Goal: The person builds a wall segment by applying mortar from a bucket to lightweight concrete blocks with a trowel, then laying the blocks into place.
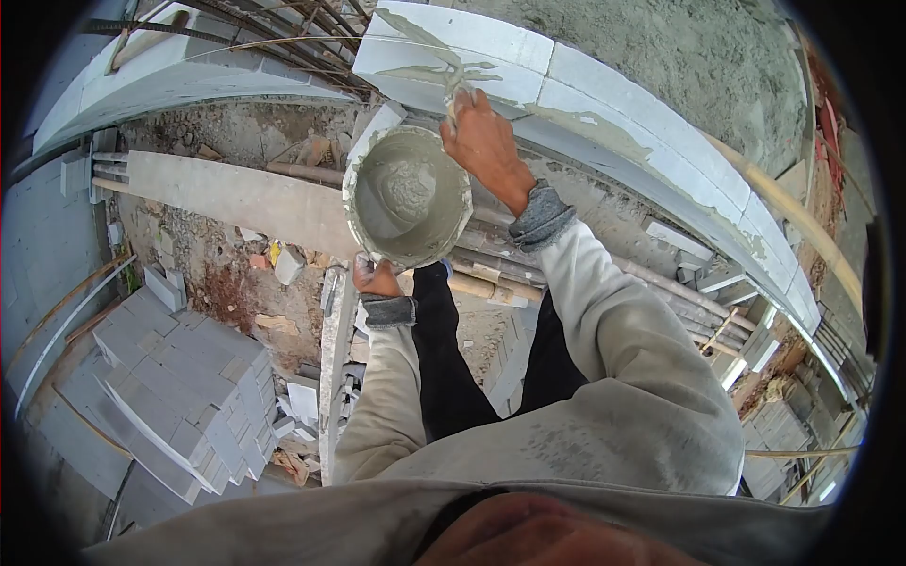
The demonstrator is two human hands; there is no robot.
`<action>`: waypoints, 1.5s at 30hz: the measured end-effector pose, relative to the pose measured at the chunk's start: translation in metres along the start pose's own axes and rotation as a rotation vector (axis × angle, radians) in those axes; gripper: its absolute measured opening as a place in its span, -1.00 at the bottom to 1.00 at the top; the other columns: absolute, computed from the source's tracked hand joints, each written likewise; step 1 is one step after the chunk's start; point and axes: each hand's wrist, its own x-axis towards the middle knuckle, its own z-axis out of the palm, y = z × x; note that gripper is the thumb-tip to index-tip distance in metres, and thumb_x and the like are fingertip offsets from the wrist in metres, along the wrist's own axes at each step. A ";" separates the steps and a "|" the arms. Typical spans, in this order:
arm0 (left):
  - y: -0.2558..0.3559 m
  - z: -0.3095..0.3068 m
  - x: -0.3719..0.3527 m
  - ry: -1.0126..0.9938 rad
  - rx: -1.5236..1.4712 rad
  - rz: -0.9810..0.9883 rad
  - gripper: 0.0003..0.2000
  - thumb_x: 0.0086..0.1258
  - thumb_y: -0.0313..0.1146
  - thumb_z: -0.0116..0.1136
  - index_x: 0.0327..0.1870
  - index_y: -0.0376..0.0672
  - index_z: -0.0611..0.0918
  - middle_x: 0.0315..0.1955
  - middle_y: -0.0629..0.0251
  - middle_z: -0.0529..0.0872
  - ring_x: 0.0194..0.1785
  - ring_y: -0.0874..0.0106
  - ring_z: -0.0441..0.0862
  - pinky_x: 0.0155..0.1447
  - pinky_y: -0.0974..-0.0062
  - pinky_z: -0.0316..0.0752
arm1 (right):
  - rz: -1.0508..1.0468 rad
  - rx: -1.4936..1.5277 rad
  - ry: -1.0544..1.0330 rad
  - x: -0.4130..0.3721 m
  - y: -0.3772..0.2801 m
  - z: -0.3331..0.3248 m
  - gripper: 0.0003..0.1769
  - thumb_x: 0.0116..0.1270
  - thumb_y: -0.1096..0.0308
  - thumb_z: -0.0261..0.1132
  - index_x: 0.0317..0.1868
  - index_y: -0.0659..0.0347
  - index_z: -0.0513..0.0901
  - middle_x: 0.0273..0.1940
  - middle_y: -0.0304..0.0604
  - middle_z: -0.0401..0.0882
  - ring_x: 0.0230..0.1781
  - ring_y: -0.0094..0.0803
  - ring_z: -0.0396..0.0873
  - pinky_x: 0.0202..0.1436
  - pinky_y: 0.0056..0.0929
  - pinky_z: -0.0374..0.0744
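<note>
A round grey bucket (373, 224) is being held up in front of the person, high above a building-site floor, and wet grey mortar (408, 189) is lying in its bottom. The left hand (376, 279) is gripping the bucket at the near edge of its rim, fingers curled tight around it, with a grey knitted cuff sitting just behind the wrist. The right hand (483, 141) is reaching past the far right side of the bucket, its fist closed around a small tool (457, 94). Only a mortar-coated tip of the tool is showing, so its kind cannot be told. That tip is resting against a white block wall (613, 108), which is running just beyond the bucket and curving away to its right. Grey smears (434, 71) are streaking the wall's top just beyond the bucket.

Both arms are wearing a pale grey sweatshirt (623, 377), and legs in dark trousers (444, 368) are showing on the near side of the bucket. Several poles (491, 274) are lying side by side down on the ground, to the near right of the bucket. A long pale slab (236, 193) is lying to the left of the bucket. Rusty steel bars (283, 28) are crossing beyond the bucket, to its left. A stack of grey blocks (179, 387) is sitting on the ground well to the near left of the bucket.
</note>
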 end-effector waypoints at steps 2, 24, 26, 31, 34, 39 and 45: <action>0.004 -0.003 0.001 -0.003 0.001 0.011 -0.81 0.08 -0.67 -0.05 -0.31 -0.25 0.56 -0.42 0.34 0.64 -0.45 0.56 0.56 -0.37 0.60 0.50 | -0.011 -0.090 0.017 0.022 0.006 0.006 -0.55 0.16 0.43 0.23 0.02 0.55 0.50 -0.09 0.26 0.51 -0.26 0.03 0.65 -0.24 -0.15 0.66; 0.005 0.096 -0.133 -0.260 0.322 -0.003 -0.72 0.13 -0.65 0.01 -0.11 -0.31 0.57 -0.28 0.31 0.66 -0.29 0.53 0.57 -0.18 0.56 0.49 | 0.477 -0.631 0.073 -0.163 0.346 -0.192 -0.79 0.21 0.45 0.17 -0.19 0.41 0.56 -0.22 0.11 0.56 -0.45 -0.05 0.68 -0.45 -0.20 0.66; 0.003 0.116 -0.157 -0.298 0.218 -0.042 -0.73 0.12 -0.66 0.02 -0.13 -0.30 0.57 -0.28 0.31 0.66 -0.29 0.53 0.57 -0.18 0.56 0.49 | 0.470 -0.554 0.063 -0.192 0.362 -0.219 -0.75 0.24 0.38 0.18 -0.14 0.38 0.53 -0.20 0.11 0.56 -0.42 0.00 0.67 -0.42 -0.19 0.66; -0.044 0.144 -0.192 -0.447 0.510 0.147 -0.81 0.07 -0.67 0.04 -0.28 -0.25 0.53 -0.42 0.42 0.56 -0.38 0.59 0.48 -0.29 0.58 0.42 | 0.351 0.021 -0.177 -0.308 0.282 -0.245 -0.53 0.25 0.18 0.22 0.02 0.39 0.43 -0.15 0.30 0.56 -0.18 0.22 0.58 -0.13 0.03 0.56; -0.031 0.182 -0.231 -0.495 0.422 0.114 -0.82 0.03 -0.63 0.11 -0.30 -0.27 0.52 -0.49 0.41 0.52 -0.42 0.56 0.45 -0.28 0.55 0.42 | 0.354 0.265 -0.488 -0.337 0.264 -0.198 -0.54 0.24 0.18 0.22 -0.12 0.52 0.50 -0.12 0.38 0.58 -0.12 0.22 0.59 -0.04 0.03 0.54; -0.022 0.217 -0.276 -0.588 0.566 0.102 -0.79 0.04 -0.64 0.08 -0.26 -0.29 0.55 -0.43 0.33 0.60 -0.37 0.54 0.49 -0.24 0.56 0.43 | 0.518 0.433 -0.486 -0.316 0.280 -0.142 -0.52 0.22 0.17 0.26 -0.21 0.57 0.59 -0.26 0.33 0.63 -0.21 0.20 0.63 -0.04 -0.09 0.58; -0.001 0.238 -0.287 -0.528 0.531 -0.022 -0.72 0.13 -0.62 0.02 -0.09 -0.32 0.56 -0.29 0.33 0.63 -0.29 0.50 0.54 -0.19 0.54 0.47 | 0.750 1.242 -0.522 -0.382 0.335 -0.221 -0.53 0.19 0.19 0.27 -0.03 0.43 0.60 -0.38 0.17 0.65 -0.32 -0.06 0.68 -0.18 -0.19 0.59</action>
